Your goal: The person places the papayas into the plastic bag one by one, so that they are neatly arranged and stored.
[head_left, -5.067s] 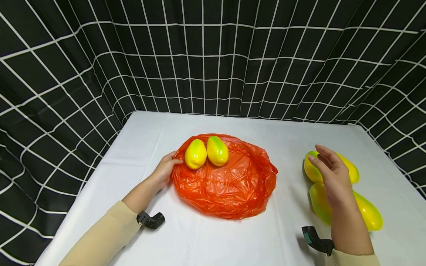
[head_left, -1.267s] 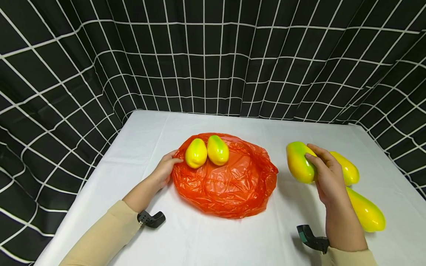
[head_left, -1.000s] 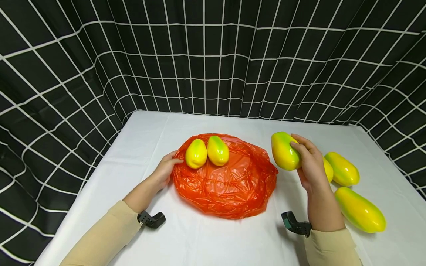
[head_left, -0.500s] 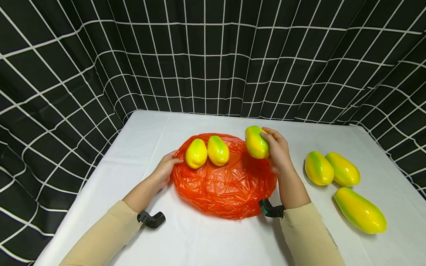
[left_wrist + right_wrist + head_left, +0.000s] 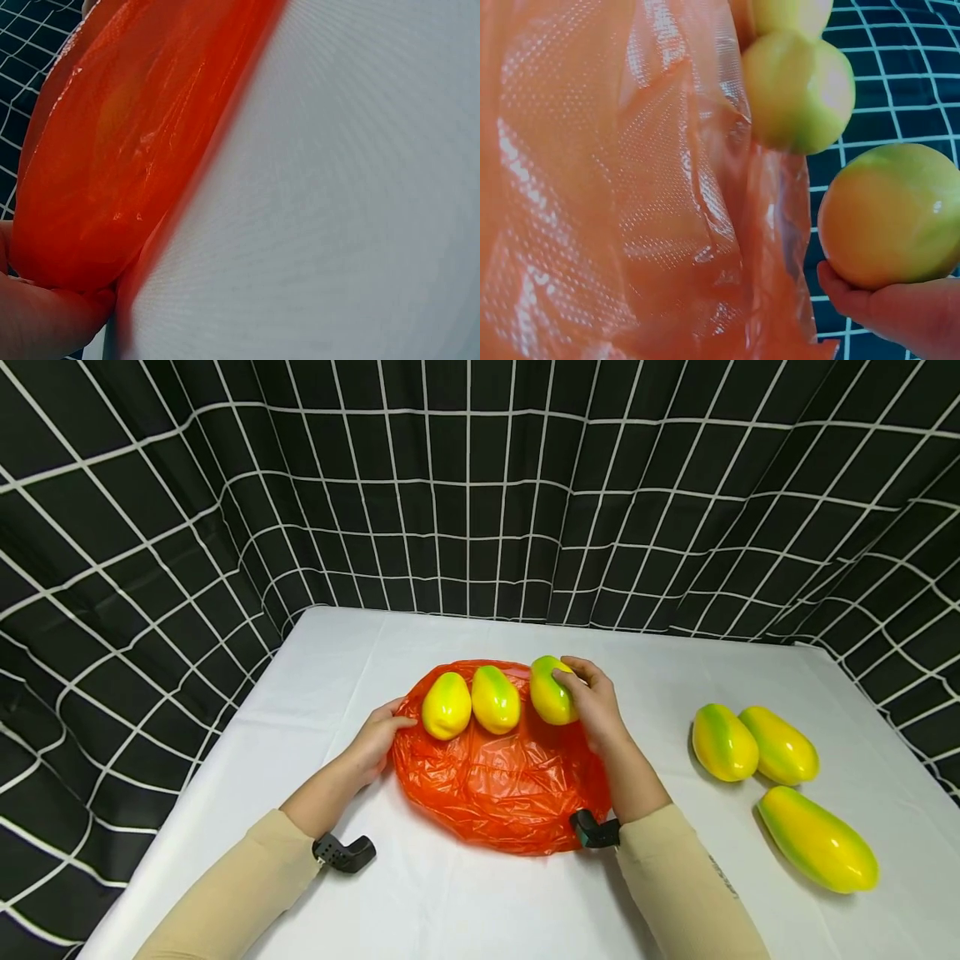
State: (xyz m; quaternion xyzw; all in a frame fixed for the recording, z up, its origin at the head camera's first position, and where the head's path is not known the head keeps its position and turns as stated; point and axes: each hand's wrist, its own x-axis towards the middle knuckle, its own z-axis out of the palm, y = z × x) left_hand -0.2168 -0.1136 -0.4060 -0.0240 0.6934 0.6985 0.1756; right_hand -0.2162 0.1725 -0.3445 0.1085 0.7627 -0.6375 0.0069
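A red plastic bag (image 5: 510, 793) lies spread with its mouth up at the middle of the table. My left hand (image 5: 375, 743) pinches its left rim; in the left wrist view, the red film (image 5: 112, 165) is gathered at the fingers (image 5: 52, 315). Two glossy yellow-green papayas (image 5: 446, 706) rest side by side in the bag's far left part. My right hand (image 5: 596, 706) grips a third papaya (image 5: 547, 692) over the bag's far right part. The right wrist view shows this papaya (image 5: 892, 217) apart from the pair (image 5: 799, 94), with fingertips at its underside.
Three more papayas (image 5: 724, 742) lie at the right of the white-covered table (image 5: 480, 902); two touch, and the longer one (image 5: 819, 841) lies nearer. Black curtains with a white grid (image 5: 480, 485) stand behind and at both sides. Each wrist wears a small black camera (image 5: 345, 854).
My right hand has picked up one papaya from the right-hand group and carried it left over the bag, beside the other two. My left hand has stayed on the bag's rim.
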